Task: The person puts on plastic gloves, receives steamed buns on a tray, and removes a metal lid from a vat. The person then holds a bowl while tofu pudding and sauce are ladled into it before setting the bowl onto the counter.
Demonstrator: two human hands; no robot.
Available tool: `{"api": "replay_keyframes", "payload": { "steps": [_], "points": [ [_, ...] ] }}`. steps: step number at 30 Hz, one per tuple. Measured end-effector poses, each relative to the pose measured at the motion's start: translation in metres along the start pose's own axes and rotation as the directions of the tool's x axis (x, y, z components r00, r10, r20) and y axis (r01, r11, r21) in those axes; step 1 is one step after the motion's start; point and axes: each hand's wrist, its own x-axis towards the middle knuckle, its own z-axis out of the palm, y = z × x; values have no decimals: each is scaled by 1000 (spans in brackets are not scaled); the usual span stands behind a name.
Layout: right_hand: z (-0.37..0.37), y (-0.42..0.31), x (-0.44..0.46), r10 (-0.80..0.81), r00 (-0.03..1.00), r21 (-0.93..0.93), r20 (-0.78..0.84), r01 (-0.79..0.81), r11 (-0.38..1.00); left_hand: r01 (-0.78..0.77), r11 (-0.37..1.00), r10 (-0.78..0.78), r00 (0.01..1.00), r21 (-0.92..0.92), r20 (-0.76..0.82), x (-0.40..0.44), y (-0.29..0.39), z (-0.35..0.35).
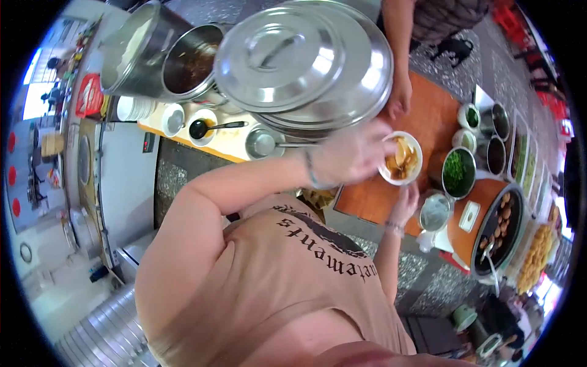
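Observation:
A white bowl (pixel 400 158) of brown and pale food pieces in sauce is over the orange-brown tabletop (pixel 428 104). My left hand (pixel 361 153) reaches across to the bowl's near-left rim, its fingers smeared by motion; whether it holds anything is unclear. From below, my right hand (pixel 406 205) grips the bowl's lower edge, its fingers partly hidden. Close by on the right are a metal pot of chopped green herbs (pixel 455 172) and a pale container with a handle (pixel 435 211). Another person's hand (pixel 400 98) hangs just beyond the bowl.
A large lidded steel pot (pixel 361 92) stands left of the bowl. Behind it are a pot of dark liquid (pixel 191 61), a ladle (pixel 225 126) and a long-handled pan (pixel 262 144). To the right, a round orange cooker (pixel 474 214) holds brown balls and a spoon.

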Motion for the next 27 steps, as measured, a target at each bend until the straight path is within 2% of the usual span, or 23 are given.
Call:
{"api": "replay_keyframes", "payload": {
  "steps": [1,2,3,4,5,6,7,8,10,12,14,16,17,18,20,21,24,25,26,27],
  "points": [
    [-1,9,-9,75,996,-86,57,-70,994,45,991,-28,990,122,-135,-3,-14,-33],
    [8,-8,-17,58,996,-79,63,-53,995,98,967,-33,963,234,-267,-1,-32,-64],
    [24,-37,-34,90,979,-91,183,-75,993,293,874,-182,937,389,-297,2,-48,-95],
    [40,-56,-48,125,947,-108,297,-97,989,465,718,-319,881,517,-350,6,-66,-122],
    [54,-62,-58,119,946,-110,301,-90,990,499,654,-346,866,569,-361,5,-87,-131],
    [70,-68,-65,105,919,-74,379,-83,994,532,580,-378,846,617,-376,-2,-106,-134],
    [87,-72,-70,87,889,-36,450,-79,996,538,578,-378,843,614,-383,-6,-121,-136],
    [99,-70,-75,85,890,-38,448,-76,996,523,608,-412,851,598,-325,-8,-129,-139],
    [120,-63,-81,-30,872,-67,489,71,995,498,646,-432,863,579,-260,-20,-144,-153],
    [134,-80,-94,-20,867,-78,498,67,995,489,688,-475,862,536,-178,-47,-148,-178],
    [142,-87,-101,-84,849,-216,521,227,949,568,656,-535,814,497,-226,-86,-155,-223],
    [150,-87,-113,-100,850,-190,518,227,955,675,598,-604,734,432,-310,-141,-205,-262],
    [153,-84,-120,-45,860,-200,509,168,965,724,469,-680,661,505,-317,-161,-222,-280],
    [158,-83,-126,8,866,-208,499,110,972,753,455,-687,636,476,-350,-187,-257,-290],
    [174,-82,-143,-7,869,-186,495,114,976,863,291,-794,459,414,-399,-201,-278,-306],
    [187,-84,-152,-20,871,-158,492,112,981,859,297,-790,466,417,-397,-204,-289,-310],
    [216,-98,-174,17,852,-146,523,69,987,788,416,-723,589,453,-361,-198,-313,-306],
    [220,-74,-174,27,849,-210,527,99,973,756,459,-691,634,468,-347,-198,-316,-303],
    [227,-80,-181,15,886,-208,463,92,974,708,518,-647,692,480,-320,-192,-316,-299],
    [237,-91,-190,-48,874,-263,483,198,944,713,504,-670,679,488,-300,-184,-307,-299]
  ]
}}
